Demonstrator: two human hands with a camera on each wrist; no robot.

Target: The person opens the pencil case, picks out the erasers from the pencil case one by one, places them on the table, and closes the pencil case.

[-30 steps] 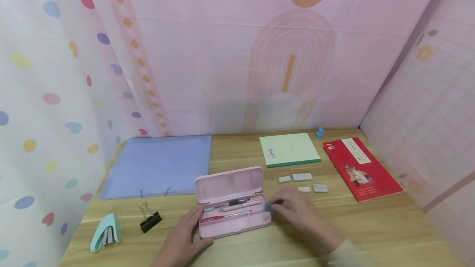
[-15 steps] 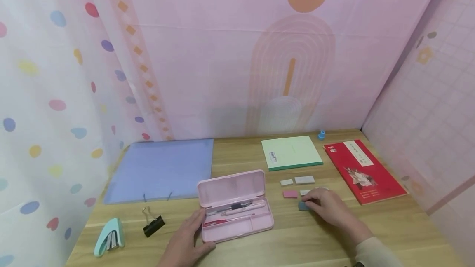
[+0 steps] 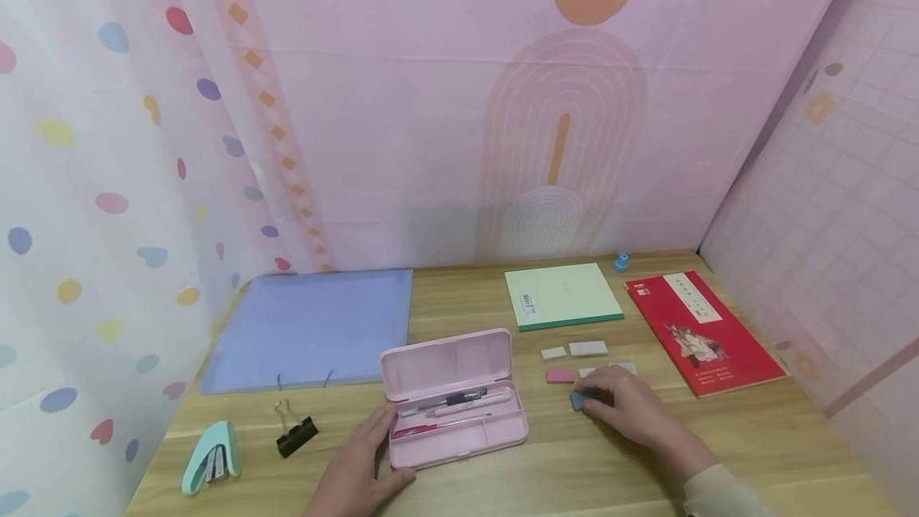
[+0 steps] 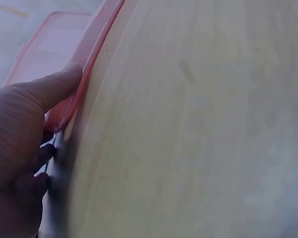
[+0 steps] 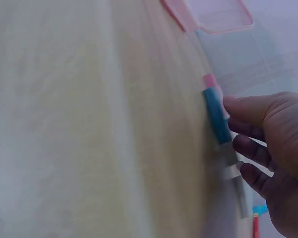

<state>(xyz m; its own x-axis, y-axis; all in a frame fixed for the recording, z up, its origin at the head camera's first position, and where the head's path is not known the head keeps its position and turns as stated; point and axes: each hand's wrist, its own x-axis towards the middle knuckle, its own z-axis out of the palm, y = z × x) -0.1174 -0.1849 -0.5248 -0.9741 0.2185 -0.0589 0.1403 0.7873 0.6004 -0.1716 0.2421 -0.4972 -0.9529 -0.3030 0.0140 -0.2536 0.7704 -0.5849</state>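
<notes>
My left hand (image 3: 362,453) holds the near left corner of an open pink pencil case (image 3: 470,453), thumb against its front wall. A clear pen with a black grip, a pale pink pen and a red pen (image 3: 415,431) lie in the case. On the table to its right rests a small blue eraser (image 3: 577,400). My right hand (image 3: 635,405) has its thumb and fingertips right at this eraser's right end, the fingers loosely bent. In the right wrist view the blue eraser (image 5: 216,114) lies just beside the thumb tip. A pink eraser (image 3: 560,376) sits behind it.
Several white erasers (image 3: 588,349) lie near the right hand, partly hidden by it. Behind are a green notebook (image 3: 565,294), a red book (image 3: 704,333) and a small blue object (image 3: 621,262). On the left are a blue folder (image 3: 312,329), binder clip (image 3: 297,436) and stapler (image 3: 211,457).
My right hand has carried the blue eraser from the pencil case's right end rightward to the table, below the pink eraser, then shifted it slightly left. The left hand stays on the case.
</notes>
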